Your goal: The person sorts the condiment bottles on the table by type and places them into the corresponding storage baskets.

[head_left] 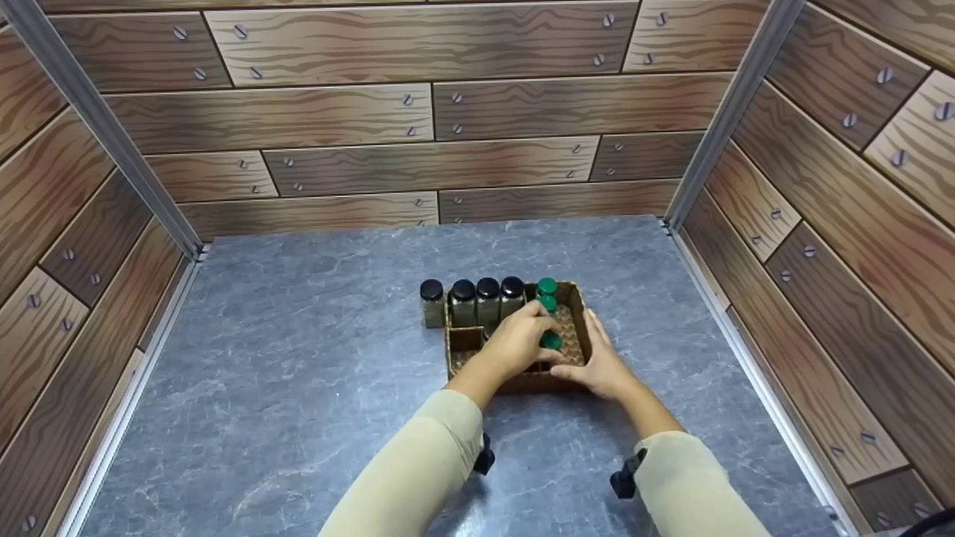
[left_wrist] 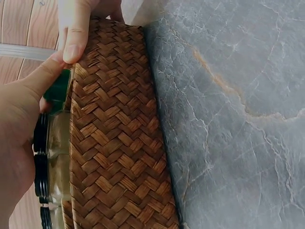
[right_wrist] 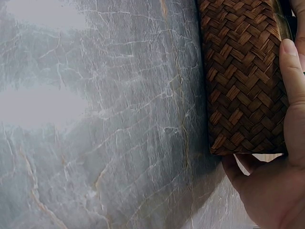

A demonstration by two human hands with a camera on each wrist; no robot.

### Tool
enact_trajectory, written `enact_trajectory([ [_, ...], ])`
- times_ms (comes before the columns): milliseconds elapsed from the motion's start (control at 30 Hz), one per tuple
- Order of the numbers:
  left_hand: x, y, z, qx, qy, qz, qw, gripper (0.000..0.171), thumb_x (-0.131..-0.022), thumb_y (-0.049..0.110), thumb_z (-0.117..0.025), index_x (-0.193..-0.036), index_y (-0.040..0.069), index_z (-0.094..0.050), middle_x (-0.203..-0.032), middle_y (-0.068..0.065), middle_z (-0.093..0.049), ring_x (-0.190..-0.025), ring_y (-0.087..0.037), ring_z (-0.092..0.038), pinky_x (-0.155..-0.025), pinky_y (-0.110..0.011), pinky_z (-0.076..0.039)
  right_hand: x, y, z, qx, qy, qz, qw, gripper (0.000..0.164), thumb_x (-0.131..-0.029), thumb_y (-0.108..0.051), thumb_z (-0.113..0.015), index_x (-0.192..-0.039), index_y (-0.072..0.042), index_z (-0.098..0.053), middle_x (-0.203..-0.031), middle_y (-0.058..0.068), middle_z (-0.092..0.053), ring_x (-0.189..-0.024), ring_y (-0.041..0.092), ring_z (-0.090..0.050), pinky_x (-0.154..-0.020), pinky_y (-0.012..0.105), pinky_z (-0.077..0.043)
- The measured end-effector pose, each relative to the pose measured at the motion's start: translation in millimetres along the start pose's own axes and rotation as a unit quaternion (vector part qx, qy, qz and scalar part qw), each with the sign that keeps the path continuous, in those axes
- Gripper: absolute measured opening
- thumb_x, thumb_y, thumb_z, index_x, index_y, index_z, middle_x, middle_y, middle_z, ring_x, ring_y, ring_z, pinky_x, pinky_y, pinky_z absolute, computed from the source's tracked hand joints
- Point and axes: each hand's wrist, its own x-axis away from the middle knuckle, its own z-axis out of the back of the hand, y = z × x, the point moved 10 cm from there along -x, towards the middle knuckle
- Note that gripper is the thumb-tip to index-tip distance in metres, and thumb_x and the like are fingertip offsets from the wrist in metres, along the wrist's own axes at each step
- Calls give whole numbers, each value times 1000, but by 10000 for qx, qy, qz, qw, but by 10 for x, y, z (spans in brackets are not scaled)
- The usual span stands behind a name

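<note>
A brown woven divided basket [head_left: 526, 384] stands on the table with small capped jars in it. My left hand [head_left: 518, 339] reaches over its middle, thumb and fingers curled round a green-capped jar [head_left: 550, 341]; the jar's body is hidden. Two more green-capped jars [head_left: 547, 286] stand in line behind it. My right hand [head_left: 600, 367] grips the basket's near right corner, its thumb at the front rim and its fingers along the right side. In the right wrist view, the right hand [right_wrist: 271, 191] wraps that corner of the woven wall [right_wrist: 243, 81].
Several black-capped jars [head_left: 488, 298] fill the basket's back left compartment. One black-capped jar [head_left: 431, 304] stands on the table just outside the left wall. The grey marbled table [head_left: 298, 358] is bounded by wood-patterned panels [head_left: 418, 112] at the back and sides.
</note>
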Motion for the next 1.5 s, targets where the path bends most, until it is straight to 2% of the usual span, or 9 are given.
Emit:
enact_trajectory([
  [433, 40, 48, 100, -78, 311, -310, 9990, 39, -90, 38, -89, -120, 16, -78, -119, 1, -72, -111, -18, -67, -102, -29, -58, 15, 10, 4, 101, -37, -96, 9999, 140, -83, -38, -96, -174, -9, 7, -182, 24, 7, -168, 49, -3, -137, 66, -13],
  [533, 94, 45, 154, 53, 557, -248, 9981, 39, -88, 38, -90, -118, 17, -77, -118, 2, -75, -110, -18, -67, -103, -31, -57, 17, 7, 5, 80, -28, -85, 9999, 141, -83, -37, -96, -174, -10, 7, -182, 24, 7, -168, 50, -3, -136, 66, -13],
  [700, 254, 33, 262, 171, 1206, -145, 9924, 42, -87, 42, -90, -119, 17, -76, -118, 2, -77, -111, -18, -69, -106, -36, -55, 5, 4, -6, 45, 17, -43, 10000, 140, -83, -36, -96, -174, -8, 6, -182, 26, 6, -168, 51, -4, -136, 67, -12],
  [967, 555, -56, 429, 680, 2196, 74, 9732, 41, -86, 37, -92, -115, 15, -75, -115, 1, -76, -109, -18, -66, -101, -34, -55, 6, -7, 7, 135, 105, 17, 9999, 137, -83, -37, -96, -174, -5, 1, -182, 26, 3, -168, 51, -5, -136, 68, -11],
  [1167, 858, -175, 510, 1134, 2841, 396, 9513, 37, -84, 29, -94, -111, 14, -75, -114, 0, -72, -105, -18, -62, -95, -33, -54, 32, 5, 16, 260, 85, -51, 9996, 139, -82, -39, -96, -174, -6, 3, -182, 26, 6, -168, 51, -4, -136, 66, -10],
  [1500, 1293, -412, 505, 1475, 3362, 1007, 9247, 33, -83, 16, -94, -109, 9, -75, -110, -3, -72, -104, -21, -61, -92, -37, -53, 9, 4, 0, 364, 26, -130, 9992, 140, -82, -41, -96, -174, -7, 5, -182, 24, 6, -168, 49, -3, -137, 64, -9],
])
